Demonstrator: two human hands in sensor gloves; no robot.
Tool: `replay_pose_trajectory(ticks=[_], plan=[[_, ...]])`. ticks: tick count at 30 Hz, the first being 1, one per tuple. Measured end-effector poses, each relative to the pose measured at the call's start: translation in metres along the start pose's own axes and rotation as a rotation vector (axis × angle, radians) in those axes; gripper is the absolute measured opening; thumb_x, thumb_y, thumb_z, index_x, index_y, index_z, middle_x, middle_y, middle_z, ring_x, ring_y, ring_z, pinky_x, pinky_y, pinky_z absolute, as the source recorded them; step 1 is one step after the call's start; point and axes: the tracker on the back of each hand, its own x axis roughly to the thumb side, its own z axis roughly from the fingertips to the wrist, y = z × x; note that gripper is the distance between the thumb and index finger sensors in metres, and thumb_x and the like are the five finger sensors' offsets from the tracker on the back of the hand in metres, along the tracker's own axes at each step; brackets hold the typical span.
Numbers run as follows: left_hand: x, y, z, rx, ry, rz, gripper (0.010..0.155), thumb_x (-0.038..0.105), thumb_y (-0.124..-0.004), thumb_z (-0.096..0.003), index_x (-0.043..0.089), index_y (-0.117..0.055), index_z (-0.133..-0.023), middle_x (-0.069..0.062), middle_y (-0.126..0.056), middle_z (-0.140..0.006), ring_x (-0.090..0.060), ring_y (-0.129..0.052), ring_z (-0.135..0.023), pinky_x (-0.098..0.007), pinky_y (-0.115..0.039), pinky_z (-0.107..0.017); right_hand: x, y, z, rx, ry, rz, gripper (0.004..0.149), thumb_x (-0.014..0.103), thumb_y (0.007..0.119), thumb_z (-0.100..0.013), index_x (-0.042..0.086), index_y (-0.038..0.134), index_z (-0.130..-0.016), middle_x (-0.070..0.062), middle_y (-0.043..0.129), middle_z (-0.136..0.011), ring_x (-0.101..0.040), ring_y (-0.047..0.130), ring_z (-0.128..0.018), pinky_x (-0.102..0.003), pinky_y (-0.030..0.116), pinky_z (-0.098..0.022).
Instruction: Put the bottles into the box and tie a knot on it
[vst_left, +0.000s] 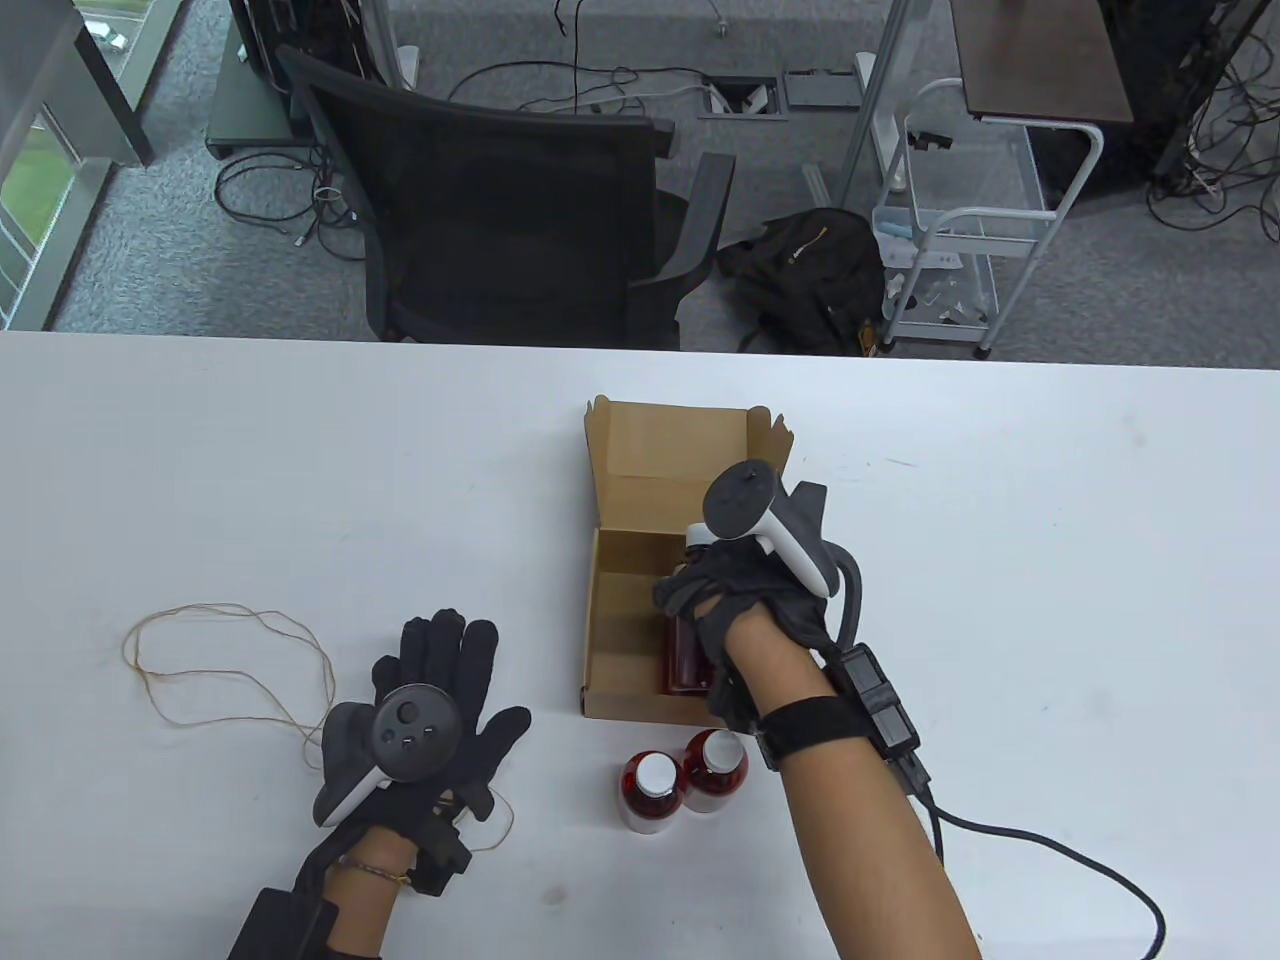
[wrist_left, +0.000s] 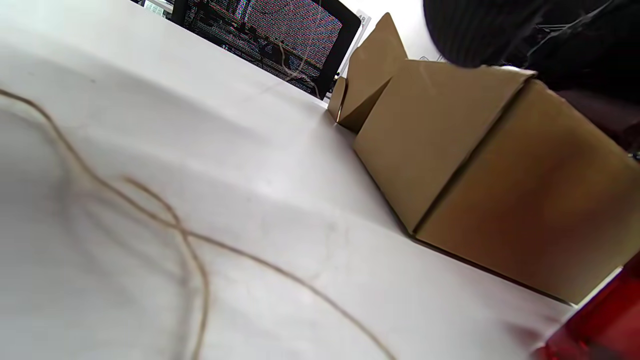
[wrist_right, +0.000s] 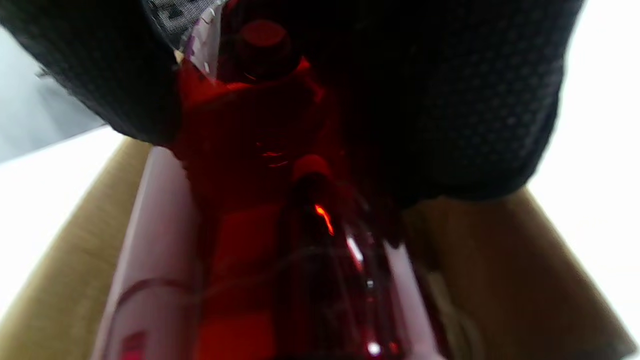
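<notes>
An open cardboard box (vst_left: 625, 600) sits mid-table, lid flap standing at its far side; its side wall fills the left wrist view (wrist_left: 500, 190). My right hand (vst_left: 735, 590) reaches into the box and grips a red bottle (vst_left: 685, 655) lying inside it, seen close up in the right wrist view (wrist_right: 280, 240). Two more red bottles with white caps (vst_left: 652, 790) (vst_left: 716, 768) stand upright just in front of the box. My left hand (vst_left: 430, 710) rests flat on the table, fingers straight, holding nothing. A thin brown string (vst_left: 200, 660) lies looped left of it, also in the left wrist view (wrist_left: 165, 225).
A black office chair (vst_left: 500, 200) stands behind the table's far edge, with a black bag (vst_left: 800, 270) and a white cart (vst_left: 960, 220) on the floor beyond. A black cable (vst_left: 1050, 850) trails from my right wrist across the table.
</notes>
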Motion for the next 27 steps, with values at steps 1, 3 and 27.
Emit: replay_pose_trajectory(ticks=[1,3,27], plan=[[0.000,0.000,0.000,-0.005,0.000,-0.003,0.094,0.059,-0.075,-0.0525,0.020,-0.023,-0.120,-0.027,-0.015,-0.126,-0.059,-0.016,-0.109,-0.074,-0.023,-0.069,0.002,0.002,-0.001,0.005,-0.005,0.035,0.089,0.054,0.090,-0.045,-0.011,0.059,-0.096,-0.033,0.087,-0.078,-0.043,0.103,-0.047,-0.047,0.097,-0.027],[0.000,-0.001,-0.001,-0.007,0.000,-0.004,0.094,0.059,-0.075,-0.0526,0.020,-0.023,-0.120,-0.027,-0.015,-0.126,-0.059,-0.016,-0.109,-0.074,-0.023,-0.069,0.007,0.006,-0.003,-0.005,0.027,0.086,0.089,0.054,0.090,-0.045,-0.012,0.059,-0.096,-0.034,0.087,-0.077,-0.043,0.103,-0.046,-0.047,0.097,-0.026],[0.001,-0.002,-0.001,-0.025,-0.002,-0.017,0.093,0.059,-0.075,-0.0525,0.019,-0.024,-0.120,-0.028,-0.016,-0.125,-0.060,-0.017,-0.109,-0.074,-0.023,-0.069,-0.018,0.010,-0.006,0.152,-0.168,-0.218,0.079,0.038,0.089,-0.046,-0.009,0.055,-0.100,-0.033,0.080,-0.085,-0.040,0.100,-0.056,-0.048,0.093,-0.034]])
